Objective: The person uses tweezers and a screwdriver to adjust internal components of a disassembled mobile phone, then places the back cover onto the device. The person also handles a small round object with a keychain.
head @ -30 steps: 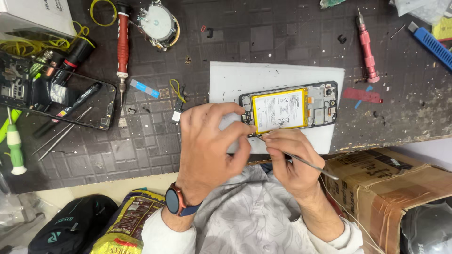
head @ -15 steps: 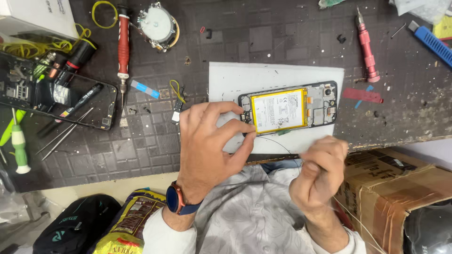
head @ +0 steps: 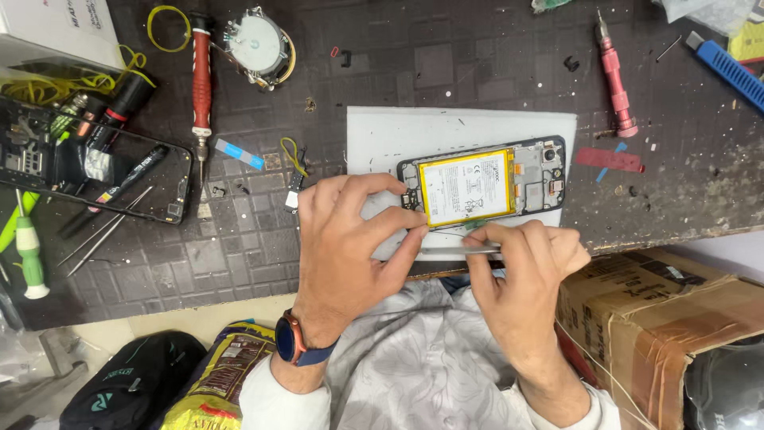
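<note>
An opened phone (head: pixel 535 177) with a yellow-edged white battery (head: pixel 465 187) lies on a white sheet (head: pixel 446 131) at the bench's near edge. My left hand (head: pixel 350 239), a watch on its wrist, rests its fingers on the phone's left end. My right hand (head: pixel 529 271) grips thin metal tweezers (head: pixel 458 250) held level, tip pointing left just below the phone's lower edge, next to my left thumb.
A red screwdriver (head: pixel 617 76) and blue tool (head: pixel 728 68) lie at the right. Another red-handled driver (head: pixel 200 76), a round motor part (head: pixel 256 44), a second opened phone frame (head: pixel 95 171) with pens and a green screwdriver (head: pixel 29 255) lie left. A cardboard box (head: pixel 668 318) stands below right.
My right hand drew back from the phone toward my body, then returned with the tweezers turned level under the phone's lower edge. My left hand stayed on the phone.
</note>
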